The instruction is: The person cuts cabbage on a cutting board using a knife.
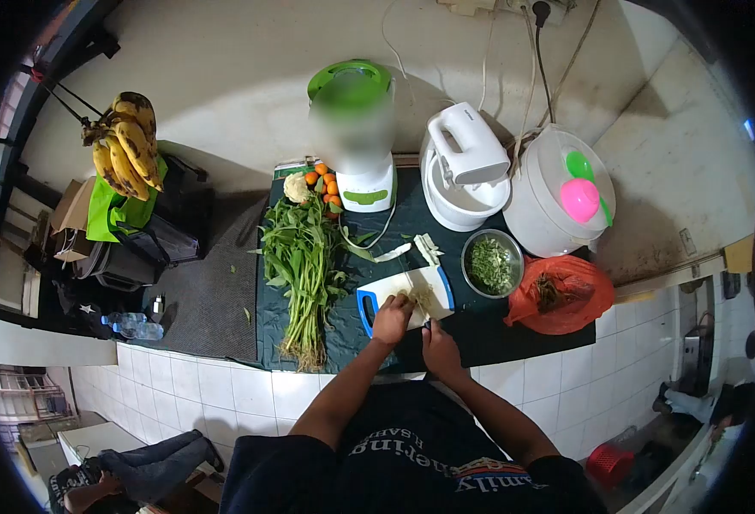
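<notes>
A white cutting board [386, 285] with blue ends lies near the front edge of the table. My left hand [392, 320] is on the board with its fingers bunched together, pressing on something small that they mostly hide. Just to its right, my right hand [440, 348] is closed around the dark handle of a knife [429, 325], whose blade points up over the board. Finely cut pale bits [426, 298] lie beside the blade. Chopped green leaves [490, 264] fill a metal bowl [465, 276] to the right of the board.
Leafy greens with roots [302, 278] lie at left, below cauliflower [296, 188] and orange fruits [331, 187]. A blender [367, 184], white mixer [467, 146] and white tub [536, 193] stand behind. An orange-red plastic bag [578, 295] sits right. Bananas [127, 150] hang left.
</notes>
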A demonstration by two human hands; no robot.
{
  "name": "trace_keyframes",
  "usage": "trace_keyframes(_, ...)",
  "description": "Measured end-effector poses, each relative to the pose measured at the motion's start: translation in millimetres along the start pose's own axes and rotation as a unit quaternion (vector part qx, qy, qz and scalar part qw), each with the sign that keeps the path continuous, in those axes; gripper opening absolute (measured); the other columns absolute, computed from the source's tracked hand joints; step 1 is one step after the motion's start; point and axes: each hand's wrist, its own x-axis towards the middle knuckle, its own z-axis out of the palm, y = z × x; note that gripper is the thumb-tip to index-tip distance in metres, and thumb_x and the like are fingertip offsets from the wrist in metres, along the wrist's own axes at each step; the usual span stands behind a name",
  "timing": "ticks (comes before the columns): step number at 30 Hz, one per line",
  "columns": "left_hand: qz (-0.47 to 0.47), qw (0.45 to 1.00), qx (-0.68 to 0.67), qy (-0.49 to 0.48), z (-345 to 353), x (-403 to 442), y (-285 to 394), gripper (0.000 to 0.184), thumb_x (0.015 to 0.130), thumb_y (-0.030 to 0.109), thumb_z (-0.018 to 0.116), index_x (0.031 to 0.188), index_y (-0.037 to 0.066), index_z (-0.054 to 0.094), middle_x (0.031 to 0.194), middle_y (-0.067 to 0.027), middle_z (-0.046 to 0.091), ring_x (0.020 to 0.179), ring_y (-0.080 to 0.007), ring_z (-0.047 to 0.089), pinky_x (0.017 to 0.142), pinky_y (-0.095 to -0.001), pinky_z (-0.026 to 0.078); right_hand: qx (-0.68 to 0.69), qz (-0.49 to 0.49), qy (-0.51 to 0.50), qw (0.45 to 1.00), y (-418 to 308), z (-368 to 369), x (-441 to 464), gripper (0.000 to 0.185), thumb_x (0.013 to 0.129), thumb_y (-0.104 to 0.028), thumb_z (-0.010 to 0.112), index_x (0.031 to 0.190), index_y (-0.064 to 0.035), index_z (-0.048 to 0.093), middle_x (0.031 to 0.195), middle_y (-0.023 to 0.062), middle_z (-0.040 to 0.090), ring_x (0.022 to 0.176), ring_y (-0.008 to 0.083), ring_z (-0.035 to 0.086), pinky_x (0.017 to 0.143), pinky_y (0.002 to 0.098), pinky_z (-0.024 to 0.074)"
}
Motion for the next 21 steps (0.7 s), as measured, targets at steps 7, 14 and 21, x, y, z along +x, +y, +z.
trace_keyframes(7, 0.014, 1.000, 0.011, 0.011, -2.9, 3.2, 3.9, 0.021, 0.086, 0.011, 0.064, 0.105, 0.009, 0.071, 0.102, -0.0073, 0.063, 0.096, -0.0290, 0.062, 0.081, -0.0399, 0.056, -0.016, 0.016, 0.008, 1.000, 13.9, 23.2, -0.1, 0.045, 0.106, -0.028, 0.047, 0.136, 0.0047, 0.052, 0.106, 0.0274, 0.070, 0.094, 0.0448, 0.069, 0.082, 0.0538, 0.0558)
trace_keyframes(14, -0.009, 1.000, -0.024, 0.010, -1.7, 3.4, 2.8, 0.023, 0.085, 0.012, 0.066, 0.107, 0.009, 0.071, 0.101, -0.0068, 0.063, 0.093, -0.0287, 0.063, 0.080, -0.0397, 0.056, -0.024, -0.014, 0.042, 0.999, 8.5, 17.6, 23.4, 0.041, 0.105, -0.025, 0.050, 0.132, 0.0043, 0.055, 0.099, 0.0272, 0.071, 0.091, 0.0440, 0.070, 0.078, 0.0522, 0.0570)
trace_keyframes(21, -0.011, 1.000, 0.000, 0.008, -2.4, 3.5, 4.1, 0.021, 0.085, 0.011, 0.063, 0.104, 0.009, 0.072, 0.103, -0.0071, 0.064, 0.095, -0.0295, 0.064, 0.080, -0.0404, 0.057, 0.009, -0.047, 0.038, 0.998, 13.4, 10.0, 7.9, 0.043, 0.105, -0.026, 0.049, 0.134, 0.0055, 0.052, 0.099, 0.0293, 0.070, 0.091, 0.0459, 0.069, 0.080, 0.0538, 0.0560)
